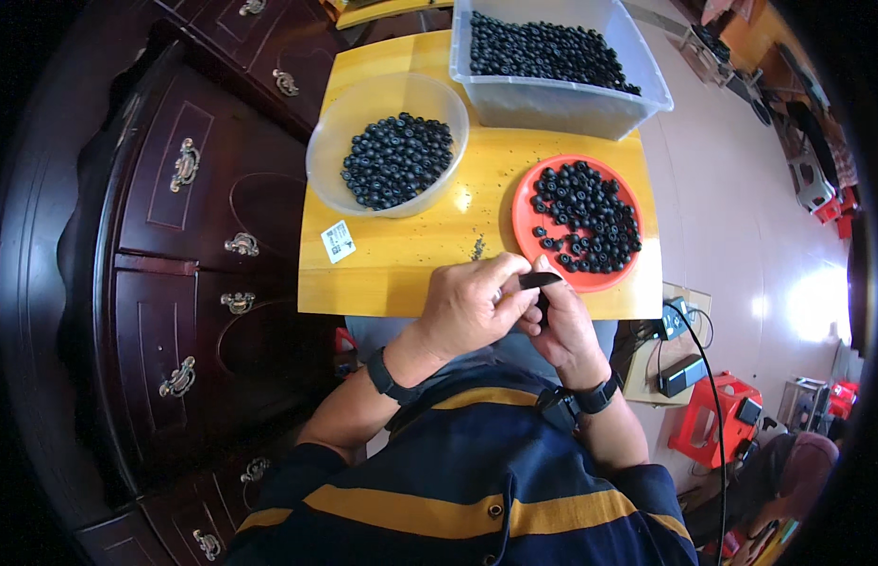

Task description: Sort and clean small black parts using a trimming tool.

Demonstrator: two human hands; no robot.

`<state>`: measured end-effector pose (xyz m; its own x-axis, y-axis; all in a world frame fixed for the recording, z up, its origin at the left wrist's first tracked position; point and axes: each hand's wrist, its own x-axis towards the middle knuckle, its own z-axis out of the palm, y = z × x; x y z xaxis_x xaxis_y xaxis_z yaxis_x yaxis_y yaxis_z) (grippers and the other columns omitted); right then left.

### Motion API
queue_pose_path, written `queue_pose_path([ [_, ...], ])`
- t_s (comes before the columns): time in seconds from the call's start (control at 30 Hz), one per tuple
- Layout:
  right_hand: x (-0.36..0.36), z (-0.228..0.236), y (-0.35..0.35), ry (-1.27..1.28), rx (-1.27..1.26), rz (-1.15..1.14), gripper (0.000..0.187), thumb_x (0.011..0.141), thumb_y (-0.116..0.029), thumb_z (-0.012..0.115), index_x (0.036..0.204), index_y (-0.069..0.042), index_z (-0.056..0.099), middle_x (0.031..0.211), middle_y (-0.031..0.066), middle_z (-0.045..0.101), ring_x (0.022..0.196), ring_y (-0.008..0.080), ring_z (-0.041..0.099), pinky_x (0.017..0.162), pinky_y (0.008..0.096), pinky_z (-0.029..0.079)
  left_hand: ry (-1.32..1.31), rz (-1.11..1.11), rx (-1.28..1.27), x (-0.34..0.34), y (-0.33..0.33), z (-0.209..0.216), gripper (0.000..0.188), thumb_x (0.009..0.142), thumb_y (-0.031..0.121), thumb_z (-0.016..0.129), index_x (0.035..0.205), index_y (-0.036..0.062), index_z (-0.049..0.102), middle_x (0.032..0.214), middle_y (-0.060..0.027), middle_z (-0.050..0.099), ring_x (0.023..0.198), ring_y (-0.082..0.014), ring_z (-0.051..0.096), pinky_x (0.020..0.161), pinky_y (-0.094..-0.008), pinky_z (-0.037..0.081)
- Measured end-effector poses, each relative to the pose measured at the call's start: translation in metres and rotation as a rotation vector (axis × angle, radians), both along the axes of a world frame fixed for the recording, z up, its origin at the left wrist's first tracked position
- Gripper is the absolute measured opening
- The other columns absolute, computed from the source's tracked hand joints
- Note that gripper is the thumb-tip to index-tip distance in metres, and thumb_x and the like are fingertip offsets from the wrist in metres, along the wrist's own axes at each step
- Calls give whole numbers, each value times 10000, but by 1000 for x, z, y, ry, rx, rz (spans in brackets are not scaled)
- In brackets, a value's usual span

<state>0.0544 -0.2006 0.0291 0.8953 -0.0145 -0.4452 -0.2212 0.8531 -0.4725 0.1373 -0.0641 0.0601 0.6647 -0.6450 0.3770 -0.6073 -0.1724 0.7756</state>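
Note:
My left hand (pixel 469 300) and my right hand (pixel 568 328) meet over the front edge of the yellow table, both closed. Between the fingertips lies a thin, dark, blade-like piece (pixel 540 280), its pointed end toward the right thumb. Something dark also shows inside the curled right fingers; what the left fingers pinch is hidden. Just beyond the right hand is an orange-red plate (pixel 524 226) with many small, round, black parts (pixel 604 212) with holes. A clear round tub (pixel 326 179) at the left holds more such parts.
A large translucent bin (pixel 561 104) of black parts stands at the table's far right. A white label (pixel 339 241) and dark crumbs (pixel 477 247) lie on the tabletop (pixel 392 283). Dark wooden drawers (pixel 175 170) flank the left; a red stool (pixel 717 415) and black cable (pixel 712 377) are right.

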Motion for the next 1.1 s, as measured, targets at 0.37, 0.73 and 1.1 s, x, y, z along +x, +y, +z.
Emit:
queue_pose_path([
  [0.37, -4, -17, -10, -141, 424, 52, 368, 1061, -423, 478, 1115, -84, 610, 941, 50, 633, 726, 147, 597, 576, 252, 481, -79, 376, -107, 56, 26, 38, 306, 910, 72, 732, 1188, -7, 630, 788, -49, 673, 668, -57, 593, 584, -214, 474],
  [0.73, 8, -7, -4, -168, 545, -52, 522, 1061, -338, 452, 1408, 51, 487, 1465, 228, 500, 1374, 361, 463, 1190, 492, 336, 38, 63, 152, -9, 12, 10, 289, 815, 105, 782, 1085, 55, 693, 703, -81, 667, 596, -228, 665, 563, -341, 518],
  [1.1, 4, -9, 0, -133, 524, -45, 465, 1055, -281, 477, 1374, 55, 517, 1401, 231, 549, 1329, 352, 506, 1162, 478, 379, 97, 75, 115, -11, 13, -5, 264, 805, 71, 762, 1060, 54, 693, 654, -57, 616, 561, -184, 610, 538, -330, 483],
])
